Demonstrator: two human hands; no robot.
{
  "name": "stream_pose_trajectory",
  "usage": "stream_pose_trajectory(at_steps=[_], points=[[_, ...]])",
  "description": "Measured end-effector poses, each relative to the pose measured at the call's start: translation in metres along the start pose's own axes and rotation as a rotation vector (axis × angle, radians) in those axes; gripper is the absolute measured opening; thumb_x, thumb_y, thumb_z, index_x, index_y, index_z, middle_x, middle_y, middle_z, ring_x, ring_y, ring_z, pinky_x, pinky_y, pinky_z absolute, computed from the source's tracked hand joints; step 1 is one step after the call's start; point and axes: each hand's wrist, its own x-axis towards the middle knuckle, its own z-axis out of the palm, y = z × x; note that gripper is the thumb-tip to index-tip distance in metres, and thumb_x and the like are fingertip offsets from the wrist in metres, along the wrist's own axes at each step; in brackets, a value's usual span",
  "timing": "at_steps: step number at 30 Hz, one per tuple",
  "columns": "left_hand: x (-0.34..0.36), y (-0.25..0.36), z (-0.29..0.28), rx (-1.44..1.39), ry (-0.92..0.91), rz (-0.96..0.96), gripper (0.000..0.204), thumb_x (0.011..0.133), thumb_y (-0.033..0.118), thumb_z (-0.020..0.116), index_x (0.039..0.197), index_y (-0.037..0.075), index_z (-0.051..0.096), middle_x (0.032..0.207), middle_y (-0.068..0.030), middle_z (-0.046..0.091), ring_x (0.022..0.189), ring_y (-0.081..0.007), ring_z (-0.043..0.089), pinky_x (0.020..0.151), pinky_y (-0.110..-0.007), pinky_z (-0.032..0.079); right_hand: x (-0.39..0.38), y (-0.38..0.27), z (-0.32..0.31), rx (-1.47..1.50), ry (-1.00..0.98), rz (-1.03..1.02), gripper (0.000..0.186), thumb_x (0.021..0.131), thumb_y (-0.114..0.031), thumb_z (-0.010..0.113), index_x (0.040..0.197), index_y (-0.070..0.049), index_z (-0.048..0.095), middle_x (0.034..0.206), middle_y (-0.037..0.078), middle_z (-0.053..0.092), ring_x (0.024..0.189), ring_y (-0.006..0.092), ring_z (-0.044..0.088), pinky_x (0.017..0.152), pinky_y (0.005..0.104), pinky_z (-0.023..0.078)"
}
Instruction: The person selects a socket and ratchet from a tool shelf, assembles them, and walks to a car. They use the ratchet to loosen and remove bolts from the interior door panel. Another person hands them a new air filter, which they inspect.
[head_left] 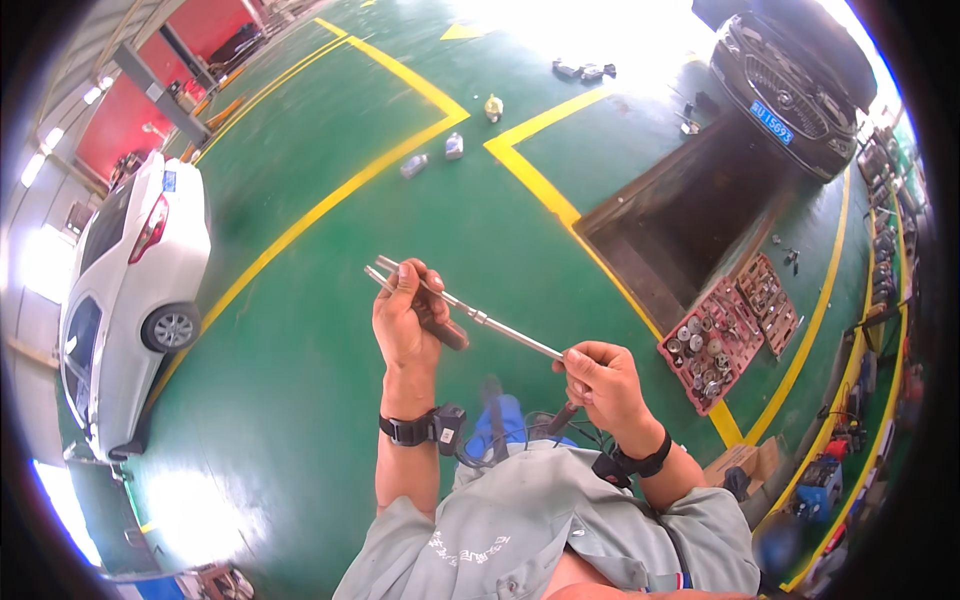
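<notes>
Two-Handed Hold

One white car (150,285), one black car (797,105), one floor pit (665,220); left hand (405,325) and right hand (610,388), two in all, fingers clamped on one long metal rod (520,338), which spans between them.

Glossy green workshop floor (280,350), yellow painted lines (535,187), a rectangular inspection pit (700,200) sunk at right, red wall panels (112,130) beyond a grey lift post (160,95) at upper left, bright window (48,272) on the left, white daylight (600,28) flooding the far end
</notes>
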Motion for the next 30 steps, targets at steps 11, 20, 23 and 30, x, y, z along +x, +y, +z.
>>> stream_pose_trajectory(at_steps=[11,20,23,30], points=[[0.231,-0.063,0.037,-0.108,-0.142,-0.255,0.019,0.104,0.025,0.057,0.102,0.006,0.06,0.08,-0.0055,0.061,0.056,-0.0139,0.051,0.05,-0.028,0.044,0.149,-0.046,0.018,-0.426,0.314,-0.252,0.019,0.1,-0.016,0.064,0.099,0.002,0.071,0.069,-0.002,0.06,0.059,0.0051,0.051,0.053,0.0237,0.042],[0.337,-0.059,0.084,0.143,-0.419,-0.27,0.025,0.105,0.029,0.056,0.098,0.005,0.059,0.077,-0.0065,0.063,0.053,-0.0096,0.053,0.045,-0.022,0.042,0.307,-0.093,0.005,-0.546,-0.127,0.068,0.035,0.109,-0.032,0.047,0.121,-0.002,0.059,0.075,-0.001,0.056,0.062,0.007,0.051,0.058,0.0235,0.045],[0.372,-0.074,0.111,0.209,-0.534,-0.252,0.025,0.104,0.028,0.058,0.097,0.004,0.06,0.076,-0.0076,0.064,0.052,-0.0085,0.053,0.045,-0.021,0.042,0.376,-0.094,-0.011,-0.36,-0.164,-0.069,0.033,0.11,-0.031,0.045,0.119,-0.003,0.059,0.071,-0.003,0.049,0.064,0.005,0.046,0.057,0.0223,0.04],[0.488,-0.111,0.169,0.314,-0.483,-0.186,0.022,0.103,0.024,0.061,0.099,0.002,0.062,0.082,-0.0093,0.068,0.055,-0.0095,0.054,0.047,-0.022,0.043,0.511,-0.158,-0.061,-0.518,-0.002,-0.216,0.029,0.107,-0.03,0.052,0.109,-0.006,0.066,0.071,-0.002,0.052,0.068,0.0075,0.049,0.062,0.0264,0.043]])
